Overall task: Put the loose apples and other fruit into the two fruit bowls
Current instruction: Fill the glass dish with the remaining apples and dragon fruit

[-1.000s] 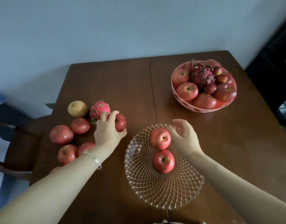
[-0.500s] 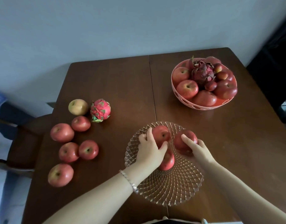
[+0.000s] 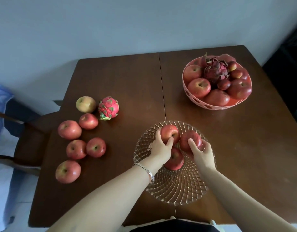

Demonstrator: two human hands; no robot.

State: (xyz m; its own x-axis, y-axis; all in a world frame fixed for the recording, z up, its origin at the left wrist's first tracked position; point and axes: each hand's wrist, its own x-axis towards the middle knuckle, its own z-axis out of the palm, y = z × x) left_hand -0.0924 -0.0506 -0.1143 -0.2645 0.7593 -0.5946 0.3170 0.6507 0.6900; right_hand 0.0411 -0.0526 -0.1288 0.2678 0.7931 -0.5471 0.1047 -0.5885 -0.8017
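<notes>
A dark brown wooden worktop [image 3: 121, 84] stands against a pale blue-grey wall [image 3: 110, 27]; a wooden chair [image 3: 27, 141] sits at nine o'clock.

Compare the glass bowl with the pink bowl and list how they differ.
The glass bowl is clear with a cut diamond pattern; the pink bowl is opaque with oval holes in its wall. The glass bowl holds three apples with bare space left; the pink bowl is heaped full. The glass bowl is shallow and wide; the pink bowl is deeper. Both stand on the table.
</notes>
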